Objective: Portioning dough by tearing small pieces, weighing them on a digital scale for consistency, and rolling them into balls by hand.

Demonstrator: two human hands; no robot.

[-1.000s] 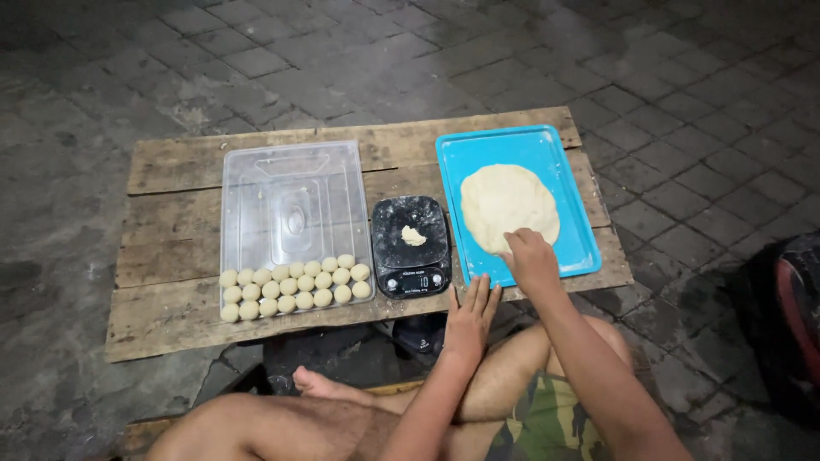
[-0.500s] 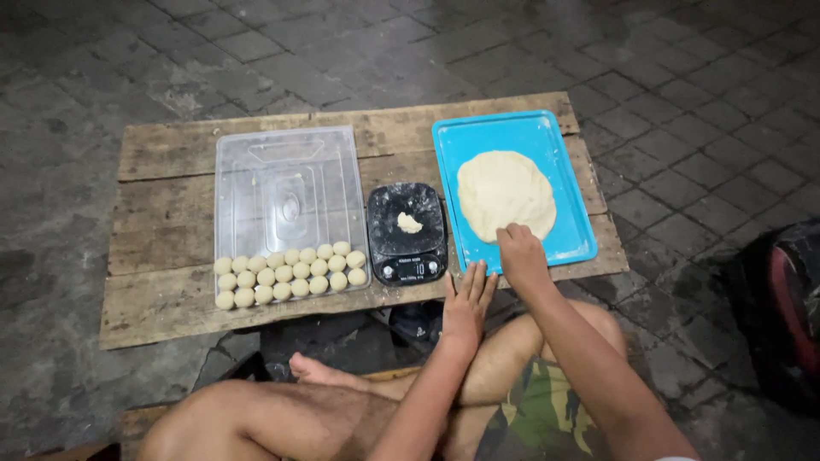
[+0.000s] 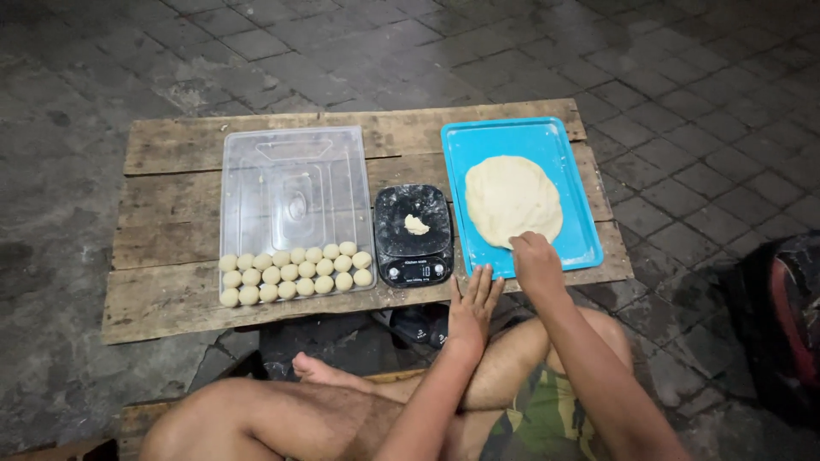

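Little has moved since the earlier frames: both hands stay at the near edge of the table (image 3: 171, 299), right of centre in the frame. The right hand (image 3: 535, 260) is curled, its fingertips pinching the near edge of the flat dough (image 3: 511, 198) that lies on the blue tray (image 3: 574, 248) at the upper right. Whether a piece has come free in the pinch, I cannot tell. The left hand (image 3: 474, 303) lies open and flat, fingers spread, resting on the table edge just below the tray's near left corner. Left of the tray stands a black scale (image 3: 414, 252) with a small dough lump (image 3: 416, 224) on its plate. Further left lies a clear tray (image 3: 290, 188); three rows of dough balls (image 3: 295, 275) fill its near end. Below, the person's bare crossed legs fill the lower frame.
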